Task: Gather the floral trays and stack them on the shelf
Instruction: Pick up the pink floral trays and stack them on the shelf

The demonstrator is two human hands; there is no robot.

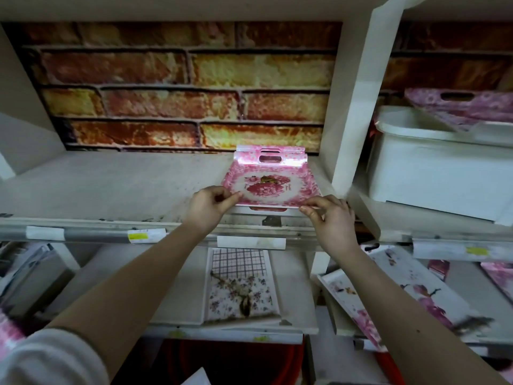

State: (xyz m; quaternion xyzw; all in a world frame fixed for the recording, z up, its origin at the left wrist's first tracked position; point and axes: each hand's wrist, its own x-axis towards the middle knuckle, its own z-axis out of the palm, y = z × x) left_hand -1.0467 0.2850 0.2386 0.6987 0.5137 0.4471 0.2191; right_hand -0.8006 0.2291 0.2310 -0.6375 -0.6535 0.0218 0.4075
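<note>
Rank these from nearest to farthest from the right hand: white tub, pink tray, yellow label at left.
1. Pink tray, held by the right hand.
2. White tub, compartment to the right.
3. Yellow label, shelf edge, left.

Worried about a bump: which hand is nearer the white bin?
Right. The right hand pinches the pink tray at its right corner, left of the white bin; the left hand holds its left corner, farther off.
</note>
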